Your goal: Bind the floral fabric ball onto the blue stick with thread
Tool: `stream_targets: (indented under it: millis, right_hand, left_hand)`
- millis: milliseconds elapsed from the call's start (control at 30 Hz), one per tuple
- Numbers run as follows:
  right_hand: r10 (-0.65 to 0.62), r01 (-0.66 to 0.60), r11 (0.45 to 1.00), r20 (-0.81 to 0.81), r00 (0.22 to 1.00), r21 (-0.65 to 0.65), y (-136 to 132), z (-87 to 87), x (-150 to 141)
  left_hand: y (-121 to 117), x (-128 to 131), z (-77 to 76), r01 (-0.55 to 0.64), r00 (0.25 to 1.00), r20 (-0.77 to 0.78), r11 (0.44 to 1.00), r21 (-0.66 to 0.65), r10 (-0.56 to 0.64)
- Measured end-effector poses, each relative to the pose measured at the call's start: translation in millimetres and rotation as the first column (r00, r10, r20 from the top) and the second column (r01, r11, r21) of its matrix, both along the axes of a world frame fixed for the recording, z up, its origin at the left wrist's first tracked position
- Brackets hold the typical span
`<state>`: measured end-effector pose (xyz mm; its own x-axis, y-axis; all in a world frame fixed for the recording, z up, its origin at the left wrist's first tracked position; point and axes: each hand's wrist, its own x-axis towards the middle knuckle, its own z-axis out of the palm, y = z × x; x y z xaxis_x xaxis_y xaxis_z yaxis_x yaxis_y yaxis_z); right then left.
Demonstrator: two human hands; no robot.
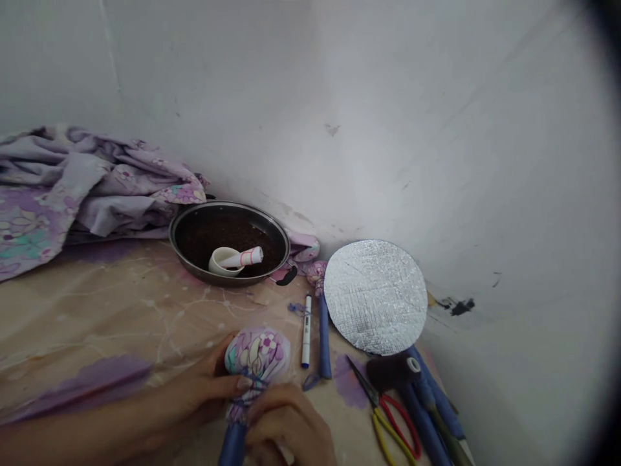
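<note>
Left hand (213,388) clasps the gathered neck of a round-headed, purple-floral cloth-wrapped stick (259,351) above a brown patterned tablecloth (155,310); right hand (294,421) curls against it, its grip unclear. Beyond sit a round dark metal pan (191,264) and crinkled silver-foil disc (376,298); red-and-yellow-handled scissors (373,396) lie rightward.

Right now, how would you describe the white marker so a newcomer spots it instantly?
Find the large round silvery sheet by the wall. In the picture, a blue stick lies just left of it, with the white marker left of that. Its white body with dark blue ends sets it apart from that stick.
</note>
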<state>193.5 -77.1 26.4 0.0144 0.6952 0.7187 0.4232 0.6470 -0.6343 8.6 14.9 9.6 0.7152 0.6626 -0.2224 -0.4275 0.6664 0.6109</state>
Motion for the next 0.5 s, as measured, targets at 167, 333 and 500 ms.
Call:
stream_targets:
  millis: [167,333,500]
  right_hand:
    - [-0.009,0.001,0.975,-0.034,0.999,-0.221,-11,25.5,23]
    - [-0.038,0.016,0.973,-0.088,0.995,-0.230,-14,37.2,26]
    - [-0.114,0.109,0.967,-0.008,0.993,-0.231,-14,35.7,21]
  left_hand:
    - [-4,0,20.5,0.035,0.998,0.054,0.999,0.018,-0.035]
    - [-2,-1,22.3,0.057,0.997,0.048,0.998,0.033,-0.058]
    - [-1,-1,13.0,0.037,0.998,0.051,0.999,0.038,-0.039]
